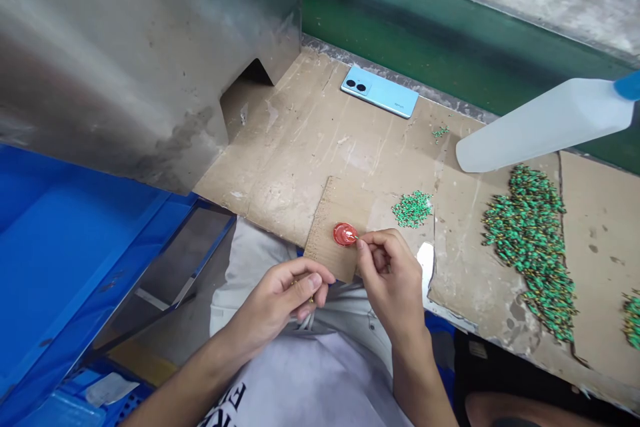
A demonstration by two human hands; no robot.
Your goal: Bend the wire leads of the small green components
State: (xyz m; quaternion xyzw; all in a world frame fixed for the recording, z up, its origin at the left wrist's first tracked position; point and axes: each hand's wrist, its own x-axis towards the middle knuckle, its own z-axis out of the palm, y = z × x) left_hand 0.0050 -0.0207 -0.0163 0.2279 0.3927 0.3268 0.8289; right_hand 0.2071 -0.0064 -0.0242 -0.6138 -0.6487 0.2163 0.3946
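Observation:
A round patch of glossy red paste (pixel 345 234) lies on a small piece of cardboard (pixel 335 203) at the table's front edge. My right hand (pixel 393 273) is at its right side, thumb and forefinger pinched on a tiny thin piece whose tip touches the red. The kind of piece is too small to tell. Left of the cardboard, my left hand (pixel 295 290) is closed with its fingers curled; a bit of gold colour shows between them, otherwise hidden. Just beyond my right hand sits a small pile of green pieces (pixel 413 208).
A larger heap of green and gold pieces (pixel 533 247) spreads to the right, with a white plastic bottle (pixel 545 123) behind it. A light blue phone (pixel 380 91) lies at the back. On the left stands a big metal housing (pixel 150 67) above a blue surface (pixel 65 233).

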